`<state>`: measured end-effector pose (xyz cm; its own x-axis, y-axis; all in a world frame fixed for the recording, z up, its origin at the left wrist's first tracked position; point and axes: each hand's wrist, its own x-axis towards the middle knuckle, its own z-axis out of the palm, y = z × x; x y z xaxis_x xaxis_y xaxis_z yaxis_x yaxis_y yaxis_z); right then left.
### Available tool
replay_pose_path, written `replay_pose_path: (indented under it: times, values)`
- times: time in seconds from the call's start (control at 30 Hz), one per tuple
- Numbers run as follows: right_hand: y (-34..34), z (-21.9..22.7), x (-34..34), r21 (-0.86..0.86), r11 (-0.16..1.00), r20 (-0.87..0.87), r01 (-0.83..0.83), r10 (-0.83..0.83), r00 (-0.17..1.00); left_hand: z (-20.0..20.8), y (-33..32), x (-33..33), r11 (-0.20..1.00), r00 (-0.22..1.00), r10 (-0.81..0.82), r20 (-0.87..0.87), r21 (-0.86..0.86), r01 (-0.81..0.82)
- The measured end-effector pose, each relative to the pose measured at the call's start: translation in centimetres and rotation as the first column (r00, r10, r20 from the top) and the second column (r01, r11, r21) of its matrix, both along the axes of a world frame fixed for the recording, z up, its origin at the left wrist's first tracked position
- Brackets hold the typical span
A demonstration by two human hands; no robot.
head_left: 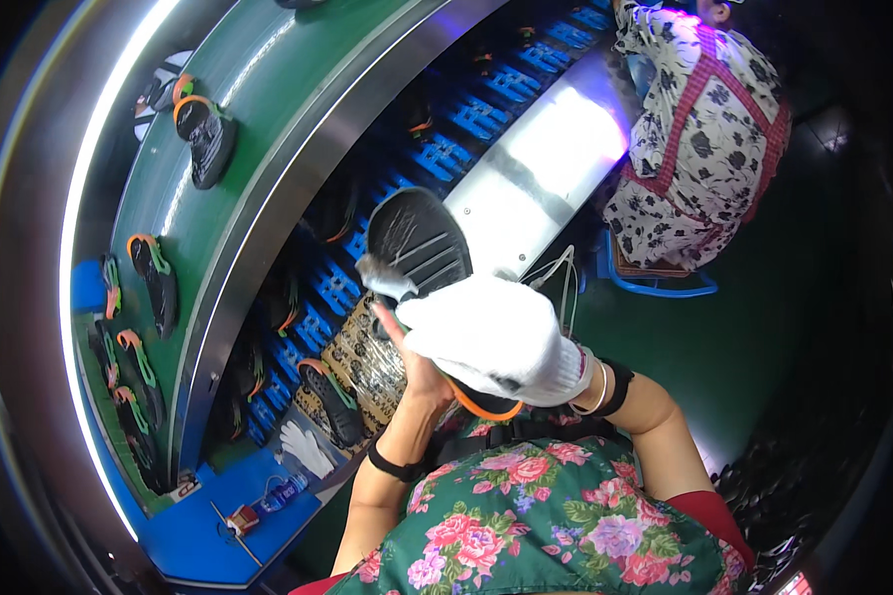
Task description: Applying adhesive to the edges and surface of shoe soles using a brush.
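Note:
A black clog [420,241] with an orange edge is held up in front of me, its grooved black face turned up. My left hand [422,375], bare, is closed around its left side, most of its fingers hidden beneath. Over the clog's near part lies my right hand [496,332] in a white knit glove, its fingers curled. From the glove's left side sticks out a pale piece with a frayed grey tip [382,278], resting against the clog; whether it is a small brush or a soiled glove finger I cannot tell.
To the left a curved green conveyor [268,59] carries several black clogs with orange and green straps. Blue racks [442,154] run alongside it. A white glove [306,448] lies near a blue table [203,540]. A co-worker [704,139] sits beyond a shiny metal panel [536,164].

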<state>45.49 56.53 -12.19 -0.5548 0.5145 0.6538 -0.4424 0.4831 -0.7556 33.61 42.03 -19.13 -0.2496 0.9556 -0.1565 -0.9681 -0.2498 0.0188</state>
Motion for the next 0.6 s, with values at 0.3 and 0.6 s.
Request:
replay_pose_path:
  times: [0.3,0.6]
  values:
    - [1.5,-0.3,-1.6,-0.444,0.828,-0.116,-0.342,0.326,0.938,0.4,1.5,-1.0,0.627,0.661,-0.208,-0.721,-0.617,-0.476]
    - [2.9,0.6,-4.3,-0.761,0.547,-0.244,-0.35,0.26,0.934,0.3,1.6,-2.8,0.779,0.792,0.037,-0.609,-0.479,-0.405]
